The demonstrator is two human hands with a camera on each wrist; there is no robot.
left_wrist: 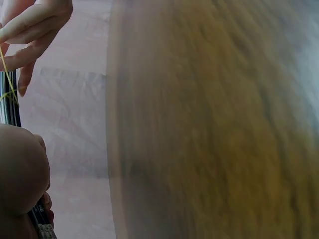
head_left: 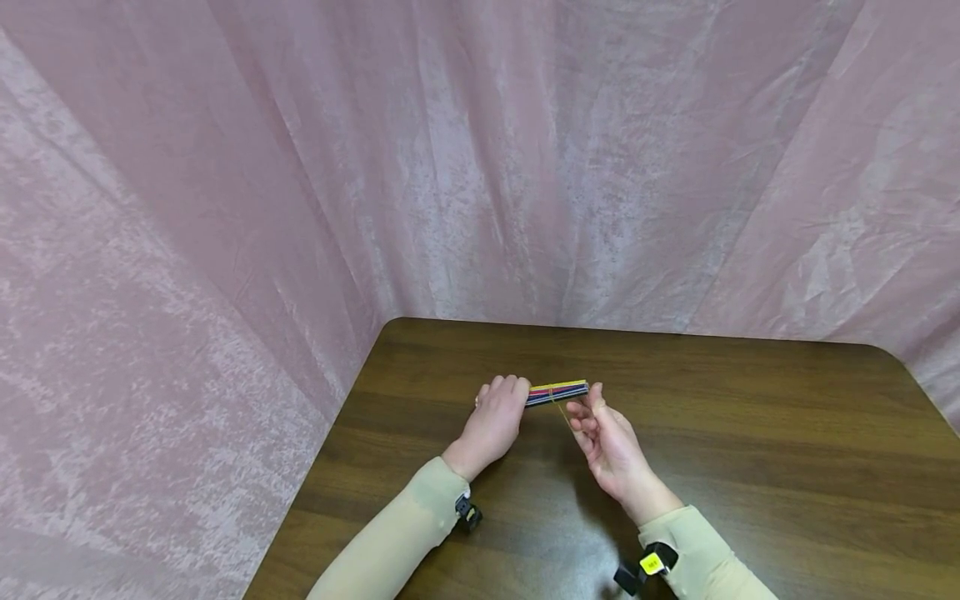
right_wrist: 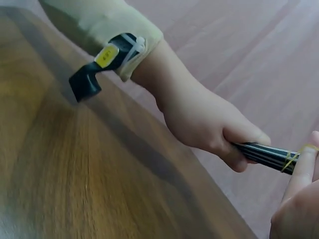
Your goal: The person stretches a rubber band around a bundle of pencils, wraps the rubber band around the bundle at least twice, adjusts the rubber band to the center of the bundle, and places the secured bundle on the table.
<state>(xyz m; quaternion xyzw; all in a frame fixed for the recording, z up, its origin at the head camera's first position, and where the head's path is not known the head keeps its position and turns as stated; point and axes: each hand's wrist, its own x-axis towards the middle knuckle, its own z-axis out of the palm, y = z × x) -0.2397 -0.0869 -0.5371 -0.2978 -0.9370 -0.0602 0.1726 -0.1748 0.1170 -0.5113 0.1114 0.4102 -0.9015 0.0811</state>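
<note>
A bundle of pencils [head_left: 572, 389], dark, yellow and red among them, is held above the table by my left hand [head_left: 495, 421]. Its fingers wrap round one end of the bundle. Around the pencils goes a thin yellow rubber band [right_wrist: 289, 160], crossed over itself. My right hand [head_left: 617, 454] is beside the free end, with a loop of the band drawn out from the bundle to its bent fingers. In the left wrist view the dark pencils [left_wrist: 9, 112] show between both hands, and ferrules appear below the left hand.
Under the hands lies a brown wooden table [head_left: 750, 433] with rounded far corners. Pink curtains [head_left: 480, 167] hang behind it and along its left side. Each sleeve carries a black wrist camera, the right one [head_left: 651, 563] with a yellow label.
</note>
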